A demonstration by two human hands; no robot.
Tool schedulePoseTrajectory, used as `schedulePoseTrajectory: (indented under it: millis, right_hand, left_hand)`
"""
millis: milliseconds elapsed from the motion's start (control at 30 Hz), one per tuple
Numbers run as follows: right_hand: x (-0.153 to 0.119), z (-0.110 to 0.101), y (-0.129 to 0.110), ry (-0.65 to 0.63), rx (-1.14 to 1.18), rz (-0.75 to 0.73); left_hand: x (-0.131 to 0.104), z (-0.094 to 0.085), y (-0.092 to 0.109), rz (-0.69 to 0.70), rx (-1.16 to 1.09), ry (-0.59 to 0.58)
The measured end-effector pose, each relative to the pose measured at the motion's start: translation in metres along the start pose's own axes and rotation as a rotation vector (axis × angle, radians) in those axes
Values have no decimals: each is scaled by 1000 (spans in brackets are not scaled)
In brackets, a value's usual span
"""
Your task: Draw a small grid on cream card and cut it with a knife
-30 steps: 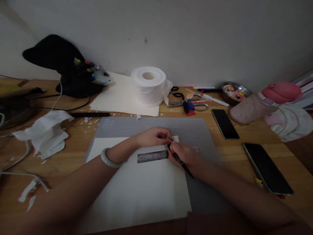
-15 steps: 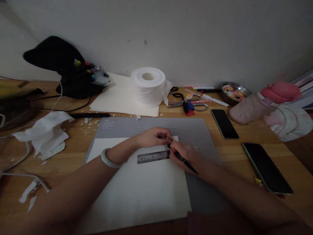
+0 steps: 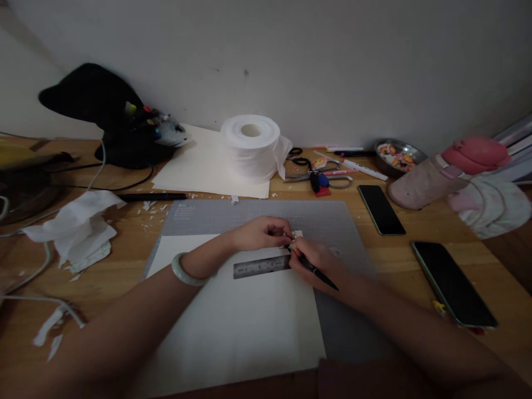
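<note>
My right hand [image 3: 313, 259] is closed round a slim black pen [image 3: 320, 274], its tip down at the fingertips of my left hand [image 3: 264, 233]. The left fingers are pinched together on a small white paper piece [image 3: 298, 234] with dark lines; most of it is hidden between the hands. A short steel ruler [image 3: 257, 267] lies just below the left hand, its right end reaching under the right hand. Beneath all this is a large white sheet [image 3: 241, 327] on a grey cutting mat [image 3: 332, 221].
Behind the mat stand a white paper roll [image 3: 249, 158], scissors [image 3: 341, 182], pens and a metal bowl [image 3: 394, 169]. Two phones [image 3: 381, 209] and a pink-lidded bottle [image 3: 428, 180] are at right. Crumpled tissue [image 3: 83, 221], cables, paper scraps and a black bag-like item [image 3: 124, 133] occupy the left.
The pen and my right hand have shifted very slightly to the right. My left hand and the ruler stay about where they were.
</note>
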State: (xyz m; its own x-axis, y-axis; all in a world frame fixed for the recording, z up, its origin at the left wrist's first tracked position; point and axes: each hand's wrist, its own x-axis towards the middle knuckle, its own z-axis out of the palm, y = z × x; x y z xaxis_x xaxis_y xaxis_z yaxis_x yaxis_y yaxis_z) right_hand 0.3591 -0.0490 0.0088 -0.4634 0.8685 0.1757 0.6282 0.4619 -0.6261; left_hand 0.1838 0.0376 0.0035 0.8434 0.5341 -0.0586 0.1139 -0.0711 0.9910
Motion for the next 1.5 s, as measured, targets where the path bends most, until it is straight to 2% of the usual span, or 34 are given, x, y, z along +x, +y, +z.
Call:
schedulePoseTrajectory:
  millis: [400,667,967,1133,1500]
  right_hand:
    - [0,-6,-5,-40,26,31]
    - [1,-21,-9,-61,98,103]
    - [2,-10,3,-11,115,53]
    - [4,-16,-1,-70,93,9]
    - [3,-13,3,-77,71,21]
  left_hand:
    - [0,0,-3,-38,33,11]
    - [0,-1,-2,-29,40,10]
    - [0,0,0,-17,36,5]
    - [0,-1,-1,-41,29,7]
    - [0,0,-1,-43,20,6]
